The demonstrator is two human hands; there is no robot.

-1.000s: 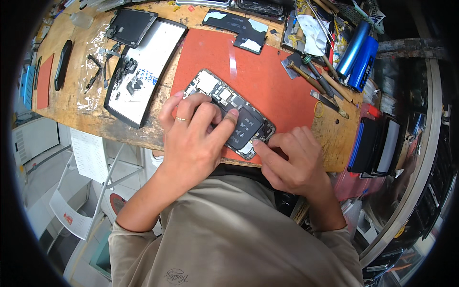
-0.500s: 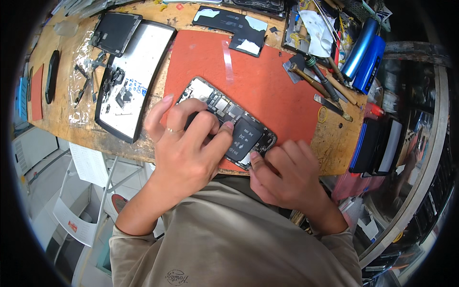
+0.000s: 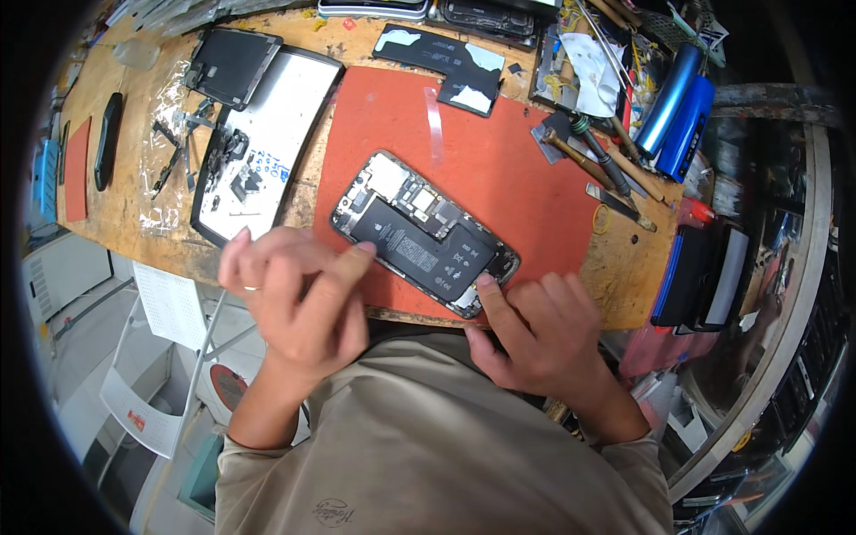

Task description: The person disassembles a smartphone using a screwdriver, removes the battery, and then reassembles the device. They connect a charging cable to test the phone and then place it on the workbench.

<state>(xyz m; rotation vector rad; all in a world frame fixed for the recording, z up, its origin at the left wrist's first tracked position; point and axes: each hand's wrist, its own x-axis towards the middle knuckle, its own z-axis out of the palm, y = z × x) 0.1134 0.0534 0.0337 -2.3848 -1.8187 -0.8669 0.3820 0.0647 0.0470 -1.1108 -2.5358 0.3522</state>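
An opened smartphone [image 3: 401,192] lies slanted on the orange-red mat [image 3: 535,205], its circuit board and connectors exposed. Its black L-shaped battery [image 3: 415,250] sits in the frame. My left hand [image 3: 303,299] is by the phone's left side, somewhat blurred. Its fingers are loosely bent and apart, and one fingertip is at the battery's left corner, where I cannot tell touching from hovering. My right hand [image 3: 548,334] holds the phone's near right corner, index fingertip on top and thumb by the near edge. Its other fingers are curled.
A white panel [image 3: 290,116] with small loose parts stands left, a dark tablet-like part [image 3: 234,67] overlapping it. Another battery [image 3: 446,58] lies at the mat's far edge. Screwdrivers and brushes [image 3: 606,156] crowd the right, beside blue cylinders [image 3: 669,98]. The bench's front edge is close.
My left hand has drawn back left and nearer me, off the phone's middle, uncovering the battery. My right hand stays at the corner, index finger straighter. The view has shifted slightly.
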